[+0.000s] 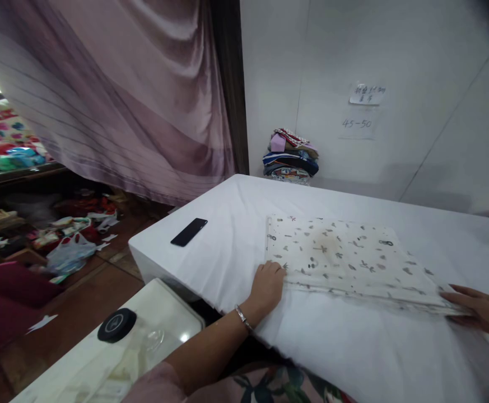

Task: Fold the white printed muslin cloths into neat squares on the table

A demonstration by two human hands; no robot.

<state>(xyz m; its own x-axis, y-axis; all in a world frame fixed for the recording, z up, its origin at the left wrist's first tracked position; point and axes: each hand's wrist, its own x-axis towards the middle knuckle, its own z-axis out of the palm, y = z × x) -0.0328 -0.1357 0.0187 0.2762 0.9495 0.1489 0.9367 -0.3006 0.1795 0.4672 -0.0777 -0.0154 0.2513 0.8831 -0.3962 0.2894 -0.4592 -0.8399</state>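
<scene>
white printed cloth (353,254) with small scattered grey and muted pink motifs, folded flat in layers on a white-covered worktop (227,224); a faint brownish patch near the middle of its upper layer. left hand (268,284) at the near left corner of the printed cloth, fingers bent and close together over the edge; thumb hidden, so impossible to tell whether pinching. silver-coloured bracelet (242,318) on that wrist. right hand (481,310) at the near right corner of the printed cloth, slightly blurred, with the corner between its digits, some above and some beneath. black phone (189,232) lying flat to the left of the printed cloth, well apart. stack of folded fabrics (291,159) beyond its far edge, by the wall. two paper notes (367,95) on the wall, beyond and above the printed cloth. pinkish curtain (143,101) hanging beyond it to the left. round black object (117,325) on a separate pale surface (160,305), nearer and farther left than the printed cloth.
</scene>
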